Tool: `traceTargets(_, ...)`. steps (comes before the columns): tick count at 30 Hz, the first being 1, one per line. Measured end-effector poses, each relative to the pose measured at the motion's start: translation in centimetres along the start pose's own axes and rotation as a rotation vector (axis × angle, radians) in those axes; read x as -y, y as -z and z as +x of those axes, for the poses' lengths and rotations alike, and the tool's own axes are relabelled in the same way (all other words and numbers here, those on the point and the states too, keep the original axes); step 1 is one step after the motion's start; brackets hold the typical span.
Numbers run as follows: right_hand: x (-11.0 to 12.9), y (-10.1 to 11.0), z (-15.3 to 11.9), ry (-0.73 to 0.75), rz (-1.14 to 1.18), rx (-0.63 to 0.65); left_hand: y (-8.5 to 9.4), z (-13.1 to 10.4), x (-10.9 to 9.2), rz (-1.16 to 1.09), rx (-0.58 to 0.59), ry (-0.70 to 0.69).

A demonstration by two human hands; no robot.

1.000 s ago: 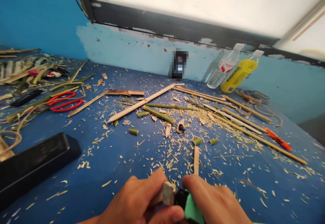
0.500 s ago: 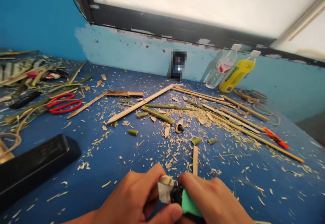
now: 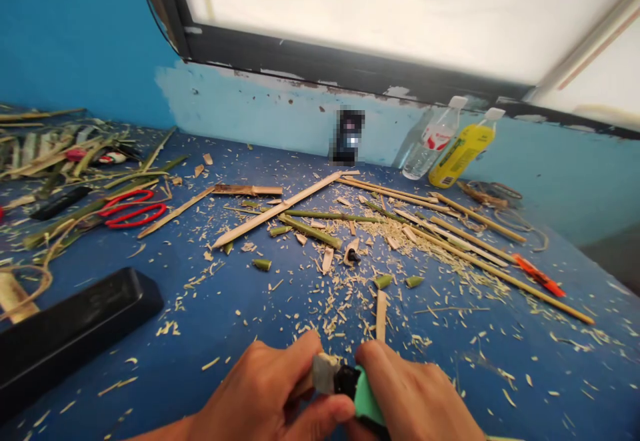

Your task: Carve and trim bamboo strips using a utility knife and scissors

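Observation:
At the lower middle, my right hand [image 3: 413,391] is closed round the green and black handle of a utility knife [image 3: 369,397]. The short, wide blade points left and lies against a small pale piece of bamboo [image 3: 327,359]. My left hand [image 3: 263,387] is closed on that piece, most of which its fingers hide. The left thumb reaches right, touching the knife near the base of its blade. A flat bamboo strip [image 3: 381,314] lies just beyond my right hand, and pale shavings [image 3: 340,314] are scattered in front of both hands.
A long black case [image 3: 75,334] lies at the left, with red-handled scissors [image 3: 133,209] and bamboo pieces behind. Thin bamboo sticks [image 3: 480,261] and an orange cutter [image 3: 539,275] lie right. A clear bottle [image 3: 434,141] and a yellow bottle [image 3: 465,151] stand against the wall.
The blade has turned and shifted slightly at the bamboo piece, covering more of its end. Both hands keep their grips. The whole view has tilted a little.

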State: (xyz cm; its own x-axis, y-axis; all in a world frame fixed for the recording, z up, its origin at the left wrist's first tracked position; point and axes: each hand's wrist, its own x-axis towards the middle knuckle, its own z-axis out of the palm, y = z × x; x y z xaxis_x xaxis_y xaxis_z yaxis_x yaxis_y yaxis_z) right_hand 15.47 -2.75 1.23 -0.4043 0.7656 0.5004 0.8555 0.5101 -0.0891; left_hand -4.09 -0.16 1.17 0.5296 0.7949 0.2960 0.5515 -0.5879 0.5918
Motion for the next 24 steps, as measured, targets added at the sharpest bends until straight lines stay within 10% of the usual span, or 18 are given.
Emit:
traceTargets(5,-0.3,0.3,0.8,0.006,0.014,-0.019,0.1,0.6,0.5,-0.250,0.161,0.140)
traceTargets(12,-2.7,1.2,0.6,-0.218,0.262,0.015,0.8,0.5,-0.7,-0.280,0.021,0.162)
traceTargets(16,-2.6,1.6,0.4,-0.123,0.278,0.067,1.5,1.2,-1.5,-0.379,-0.106,0.223)
traceTargets(24,-2.3,1.6,0.2,0.011,0.216,0.089,1.7,1.2,-1.3,-0.392,0.001,0.152)
